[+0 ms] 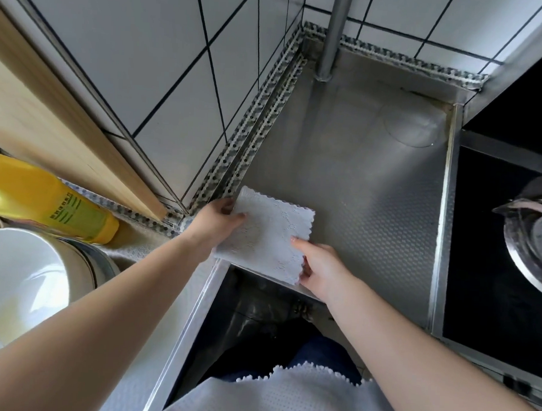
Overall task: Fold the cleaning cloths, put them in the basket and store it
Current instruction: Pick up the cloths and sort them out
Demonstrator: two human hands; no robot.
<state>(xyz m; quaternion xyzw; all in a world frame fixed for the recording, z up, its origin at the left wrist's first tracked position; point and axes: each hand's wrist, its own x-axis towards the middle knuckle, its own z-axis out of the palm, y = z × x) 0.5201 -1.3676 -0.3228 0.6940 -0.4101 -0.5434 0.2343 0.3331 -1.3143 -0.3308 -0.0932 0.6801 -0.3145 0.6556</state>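
Folded pale grey scallop-edged cleaning cloth (pixel 266 233) lies at the near edge of the embossed steel counter (pixel 373 210), pinched at both ends: your left hand (pixel 215 223) grips its far-left side, your right hand (pixel 318 266) its near-right corner. Its long axis runs diagonally between them. No basket shows.

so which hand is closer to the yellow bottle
Left. The left hand grips the folded cloth's left edge, the side toward the yellow bottle; the right hand holds its far corner.
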